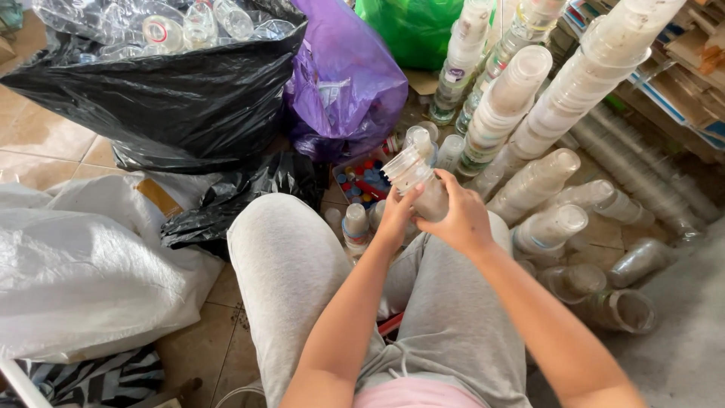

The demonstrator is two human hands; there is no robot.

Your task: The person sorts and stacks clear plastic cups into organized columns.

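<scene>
We are sitting on a tiled floor (45, 143) in a place for sorting old plastic; tall stacks of clear cups (513, 98) are leaning all around us; a black bag (174, 98) is holding empty bottles; a box of coloured caps (366, 181) is lying nearby.

There is one view only, from a camera worn on the person's head, tilted steeply down and slightly forward over the lap. It sits close, near enough that the grey-trousered knees (362, 264) fill the centre. The tiled floor (45, 143) runs off toward nine o'clock, a black bag (181, 98) lies at eleven, and stacked clear cups (529, 98) lean in at one.
</scene>
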